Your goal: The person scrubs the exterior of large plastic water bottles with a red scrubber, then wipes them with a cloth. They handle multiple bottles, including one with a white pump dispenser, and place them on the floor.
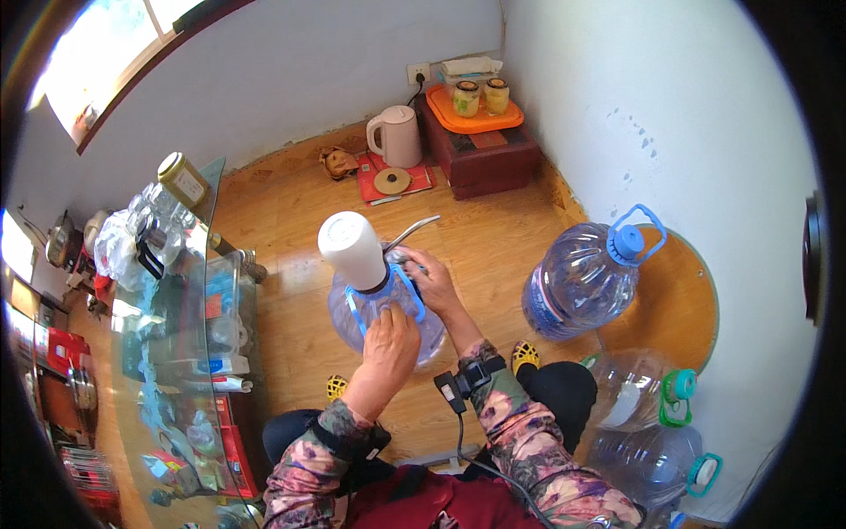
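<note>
Between my feet on the floor stands a clear blue-tinted plastic water bottle (pixel 342 322). A white electric water dispenser pump (pixel 351 248) with a curved metal spout (pixel 413 229) sits on its neck. Around the neck a blue plastic carrying handle (pixel 419 305) hangs in a loop. My left hand (pixel 392 340) is over the bottle's front shoulder, inside the loop, with its fingers bunched together; whatever they pinch is hidden. At the right side of the neck, below the spout, my right hand (pixel 429 279) has its fingers curled by a small dark part that I cannot make out.
A large capped water bottle (pixel 581 284) stands at right, with empty bottles (pixel 644 456) nearer me. A glass-topped table (pixel 178 350) runs along the left. Ahead are an electric kettle (pixel 400 135) and a dark red box (pixel 492 162) bearing an orange tray (pixel 449 120) with two jars.
</note>
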Demonstrator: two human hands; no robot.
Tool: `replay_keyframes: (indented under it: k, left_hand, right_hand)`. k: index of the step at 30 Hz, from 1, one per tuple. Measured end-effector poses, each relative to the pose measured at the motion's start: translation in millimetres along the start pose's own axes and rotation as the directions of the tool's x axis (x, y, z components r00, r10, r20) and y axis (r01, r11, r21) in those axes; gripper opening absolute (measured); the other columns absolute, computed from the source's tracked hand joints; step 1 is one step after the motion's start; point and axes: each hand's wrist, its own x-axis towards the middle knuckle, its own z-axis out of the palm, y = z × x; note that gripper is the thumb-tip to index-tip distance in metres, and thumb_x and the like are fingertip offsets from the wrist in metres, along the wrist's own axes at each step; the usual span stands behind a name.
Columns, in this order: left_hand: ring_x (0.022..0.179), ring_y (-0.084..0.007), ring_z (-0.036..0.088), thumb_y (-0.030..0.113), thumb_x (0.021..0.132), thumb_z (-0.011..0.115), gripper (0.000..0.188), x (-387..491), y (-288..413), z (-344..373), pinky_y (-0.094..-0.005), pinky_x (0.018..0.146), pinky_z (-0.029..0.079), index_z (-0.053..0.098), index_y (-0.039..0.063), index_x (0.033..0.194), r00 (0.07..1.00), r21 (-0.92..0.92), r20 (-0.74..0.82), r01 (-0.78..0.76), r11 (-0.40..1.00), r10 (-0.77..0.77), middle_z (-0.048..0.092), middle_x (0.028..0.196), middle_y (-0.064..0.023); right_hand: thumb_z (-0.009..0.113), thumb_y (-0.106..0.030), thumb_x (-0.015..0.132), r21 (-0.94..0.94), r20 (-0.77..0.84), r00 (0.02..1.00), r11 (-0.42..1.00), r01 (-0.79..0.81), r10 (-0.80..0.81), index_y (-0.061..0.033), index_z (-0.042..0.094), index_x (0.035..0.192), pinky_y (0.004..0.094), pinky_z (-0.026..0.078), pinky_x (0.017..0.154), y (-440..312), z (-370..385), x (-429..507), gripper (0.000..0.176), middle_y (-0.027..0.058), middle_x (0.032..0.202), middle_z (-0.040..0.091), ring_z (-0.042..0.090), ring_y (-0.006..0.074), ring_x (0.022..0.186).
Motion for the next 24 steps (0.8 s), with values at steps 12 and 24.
replay_keyframes:
  k: [12,24]
  left_hand:
    - [0.08,-0.0318,0.069,0.008,0.075,0.074,0.012,8.4,-27.5,-48.1,-0.0429,0.078,0.057,0.068,-0.001,0.081,0.923,-0.243,-0.381,-0.157,0.957,0.055,0.069,0.086,-0.0137]
    - [0.086,-0.0138,0.057,0.0,0.086,0.053,0.02,1.6,-90.6,-52.6,-0.0261,0.081,0.045,0.059,0.001,0.105,0.593,-0.859,-0.199,0.277,0.43,-0.78,0.062,0.096,-0.0048]
  right_hand:
    - [0.061,-0.026,0.101,0.663,-0.322,0.552,0.599,-0.449,0.769,-0.0017,0.065,0.127,0.0257,0.049,0.082,104.6,1.7,-79.2,0.035,0.0026,0.106,0.069,0.062,0.0112,0.092]
    - [0.061,-0.01,0.093,0.189,-0.335,0.93,0.978,-0.091,0.151,-0.006,0.067,0.122,0.0359,0.048,0.094,8.3,-6.9,-28.6,0.03,0.0103,0.114,0.069,0.063,0.0252,0.105]
